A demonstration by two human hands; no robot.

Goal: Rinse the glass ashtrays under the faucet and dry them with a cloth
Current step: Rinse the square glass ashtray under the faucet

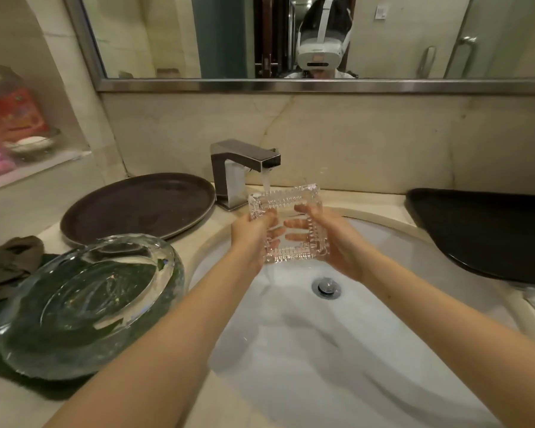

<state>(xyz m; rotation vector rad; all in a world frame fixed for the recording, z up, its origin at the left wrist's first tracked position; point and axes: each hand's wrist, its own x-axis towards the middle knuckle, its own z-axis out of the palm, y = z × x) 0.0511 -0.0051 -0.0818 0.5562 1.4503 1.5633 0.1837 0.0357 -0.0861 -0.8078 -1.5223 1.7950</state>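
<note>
A square cut-glass ashtray (291, 200) is tilted over the white sink (383, 257), its upper edge under the stream running from the chrome faucet (244, 162). My left hand (250, 233) grips its left side with the thumb on the rim. My right hand (334, 239) holds its right side, the fingers showing through the glass. A large round glass ashtray (87, 304) lies on a dark green cloth (0, 344) on the counter to the left.
A round dark tray (136, 208) sits behind the round ashtray beside the faucet. A black tray (491, 230) lies on the counter at the right. A crumpled brown cloth (10, 264) is at the far left. The sink drain (326, 287) is below my hands.
</note>
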